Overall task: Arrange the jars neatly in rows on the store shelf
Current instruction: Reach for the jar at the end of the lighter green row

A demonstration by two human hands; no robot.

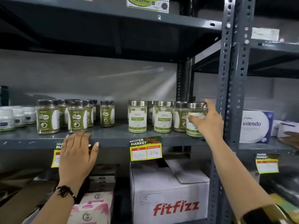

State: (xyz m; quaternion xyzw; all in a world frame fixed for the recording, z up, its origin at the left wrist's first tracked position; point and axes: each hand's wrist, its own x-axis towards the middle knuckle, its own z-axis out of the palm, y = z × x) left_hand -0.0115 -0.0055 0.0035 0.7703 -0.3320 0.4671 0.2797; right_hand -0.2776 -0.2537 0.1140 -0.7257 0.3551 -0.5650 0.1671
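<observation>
Head view, as I log it: my right hand (208,122) grips a round, steel-lidded clear jar (195,119) at the right end of the grey metal shelf (113,136). My left hand (77,152) lies flat and spread on the shelf edge. Dark-lidded jars (48,117) read "GASKA". Price tag (146,149): "SUPER MARKET". White box (169,199) below: "fitfizz".

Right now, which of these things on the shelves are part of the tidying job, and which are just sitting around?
Part of the job:
- silver-lidded jars
- dark-lidded jars
- right hand, gripping the end jar
- left hand, on the shelf edge

Just sitting around:
- Fitfizz box
- Vitendo box
- price tag
- white tubs
</observation>
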